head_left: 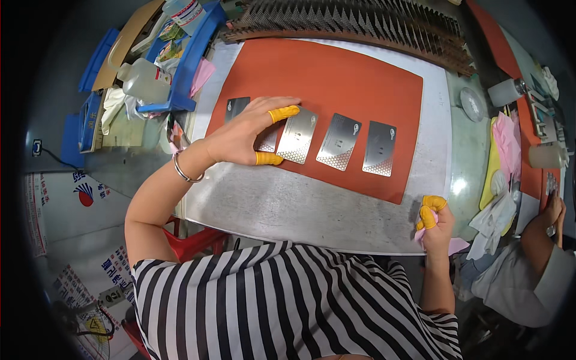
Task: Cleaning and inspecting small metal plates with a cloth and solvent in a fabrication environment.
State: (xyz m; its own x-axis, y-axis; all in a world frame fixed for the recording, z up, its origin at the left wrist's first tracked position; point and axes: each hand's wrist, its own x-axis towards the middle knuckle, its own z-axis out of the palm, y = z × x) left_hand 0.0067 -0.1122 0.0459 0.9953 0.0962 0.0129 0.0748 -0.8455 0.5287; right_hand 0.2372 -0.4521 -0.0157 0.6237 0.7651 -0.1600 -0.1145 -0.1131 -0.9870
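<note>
Your left hand (243, 135), fingers spread, presses flat on a metal plate (268, 137) in a row of silver plates on the orange mat (336, 78). Your right hand (433, 222) pinches a pink cloth (420, 235) at the table (288, 207) edge.

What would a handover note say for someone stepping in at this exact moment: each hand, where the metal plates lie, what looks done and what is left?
Left hand: flat on the orange mat, fingers spread over the second metal plate in the row, yellow cots on the fingertips.
Right hand: closed on a pink cloth at the near edge of the table, off the mat.
Plates: five in a row on the mat; leftmost plate, third plate, fourth plate, fifth plate, each lying apart.
Done: plates laid out.
Left: whether any has been wiped cannot be told; the cloth is not on a plate now.
</note>
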